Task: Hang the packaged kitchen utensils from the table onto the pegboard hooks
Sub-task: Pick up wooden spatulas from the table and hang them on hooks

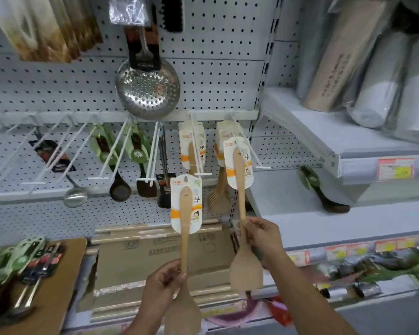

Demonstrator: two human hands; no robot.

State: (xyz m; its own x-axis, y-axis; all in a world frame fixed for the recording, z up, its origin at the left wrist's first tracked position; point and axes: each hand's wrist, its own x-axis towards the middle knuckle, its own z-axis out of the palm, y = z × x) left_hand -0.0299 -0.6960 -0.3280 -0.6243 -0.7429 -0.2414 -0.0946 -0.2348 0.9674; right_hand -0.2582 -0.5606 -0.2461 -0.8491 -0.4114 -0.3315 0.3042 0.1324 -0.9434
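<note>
- Far down-left of the steel skimmer point(147, 89): a wooden table point(68, 262), with a heap of packaged utensils point(22, 262) on it, green and black cards mixed.
- Below-left of the skimmer: a row of white hooks point(58, 153) coming out of the pegboard point(215, 44), with a steel ladle point(75, 198), a dark ladle point(119, 189) and a dark turner point(146, 187) hanging there.
- Straight below the skimmer, low in view: the left hand point(163, 278), fingers curled round the thin handle of the first wooden spatula point(184, 247). Blade down, white-and-orange card point(196, 189) up, about upright, held free in front of the pegboard.
- Just below-right of the skimmer: a bunch of carded spatulas point(186, 141) of the same kind, hanging on a hook.
- Further right and below the skimmer: the right hand point(264, 238), thumb and fingers pinching the handle of the second wooden spatula point(246, 272). Blade below the hand, its label point(229, 170) lifted up to the long hook point(255, 158) and overlapping the hanging packs point(219, 141) behind. Cannot tell whether the hole of the label is over the hook.
- Far right of the skimmer: a grey shelf point(312, 131) with wrapped rolls point(373, 93). One level lower, a dark spoon point(324, 197) with a green card, lying on its side.
</note>
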